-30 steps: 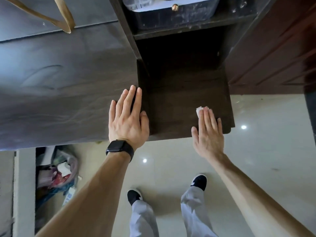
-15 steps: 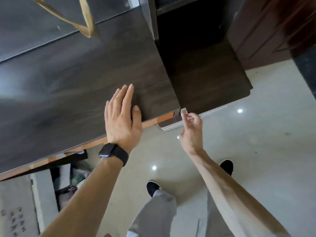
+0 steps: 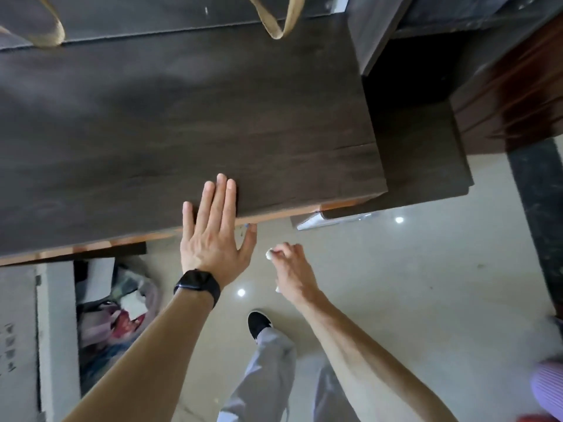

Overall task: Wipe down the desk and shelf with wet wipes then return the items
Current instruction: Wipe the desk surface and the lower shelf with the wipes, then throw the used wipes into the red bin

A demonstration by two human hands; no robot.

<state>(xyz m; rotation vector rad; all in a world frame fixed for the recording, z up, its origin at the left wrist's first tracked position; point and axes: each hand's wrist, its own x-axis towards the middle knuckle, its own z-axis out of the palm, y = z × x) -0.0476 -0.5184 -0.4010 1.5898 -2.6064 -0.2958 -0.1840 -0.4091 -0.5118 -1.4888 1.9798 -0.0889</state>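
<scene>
The dark wood desk [image 3: 182, 126] fills the upper left, its front edge showing an orange strip. My left hand [image 3: 213, 236], with a black watch on the wrist, lies flat and open on that front edge, fingers spread. My right hand [image 3: 289, 269] hangs in front of the desk over the floor, fingers closed on a small crumpled white wet wipe [image 3: 269, 254]. The lower dark shelf [image 3: 420, 159] sits to the right of the desk, with nothing on its visible surface.
Tan bag straps [image 3: 274, 22] hang at the desk's far side. A bin with rubbish [image 3: 118, 312] stands under the desk at left. Beige tile floor [image 3: 411, 284], my legs and a black shoe [image 3: 258, 324] are below. A dark post [image 3: 536, 208] rises at right.
My right hand has left the shelf, passed the desk's corner and now hangs lower left with the wipe bunched in it. My left hand slid back to the desk's front edge.
</scene>
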